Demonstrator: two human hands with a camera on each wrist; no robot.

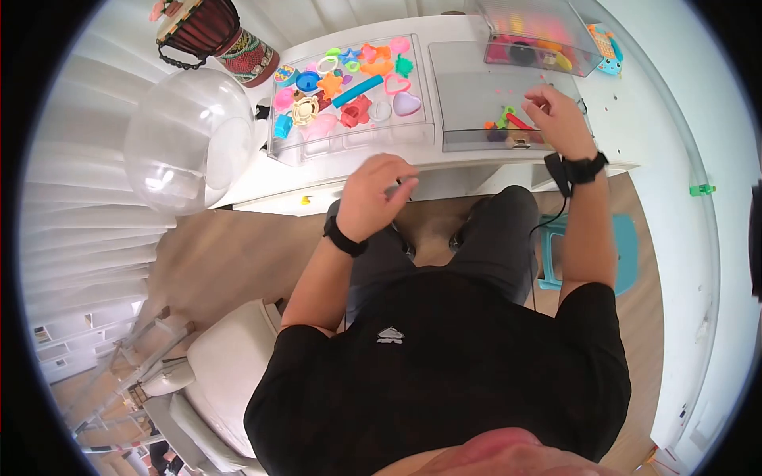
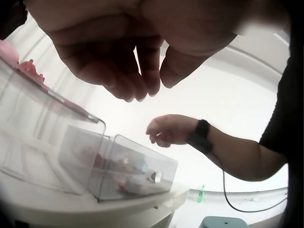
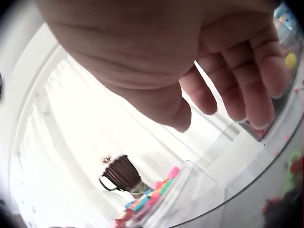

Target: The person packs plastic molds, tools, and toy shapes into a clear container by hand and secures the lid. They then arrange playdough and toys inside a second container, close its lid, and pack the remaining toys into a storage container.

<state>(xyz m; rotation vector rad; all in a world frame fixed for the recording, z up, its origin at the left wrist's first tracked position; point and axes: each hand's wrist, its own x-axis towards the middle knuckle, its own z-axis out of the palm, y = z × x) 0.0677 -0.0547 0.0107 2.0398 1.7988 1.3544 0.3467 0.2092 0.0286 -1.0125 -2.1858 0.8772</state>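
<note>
A white curtain hangs at the far left, and in front of it a large clear ball sits against the left end of the white tabletop. A pale armchair stands lower down, behind the person. Beyond the ball, a drum with a dark, ribbed upper part leans at the back left corner.

Next comes the left tray, clear and low-walled, crowded with bright moulds and cutters: a blue stick lies slantwise among them, and a purple heart rests near the right side. The left hand hangs in front of this tray, its fingers loosely bent, holding nothing; the tray's front wall stands between it and the moulds.

The right tray, also clear, lies just beside the left one, with much bare floor. Its loose pieces gather toward the front right, behind the front wall: a green piece and a red stick, with darker bits too small to make out. The right hand is over this end, thumb and fingers relaxed and grasping nothing; the right wrist view shows the pieces apart from its fingers.

Behind, a clear box with pink and yellow contents overlaps the tray's far part in the head view. Right of it lies a blue toy; crumbs dot the surface nearby. A cable trails from the right wrist, past a blue stool below.
</note>
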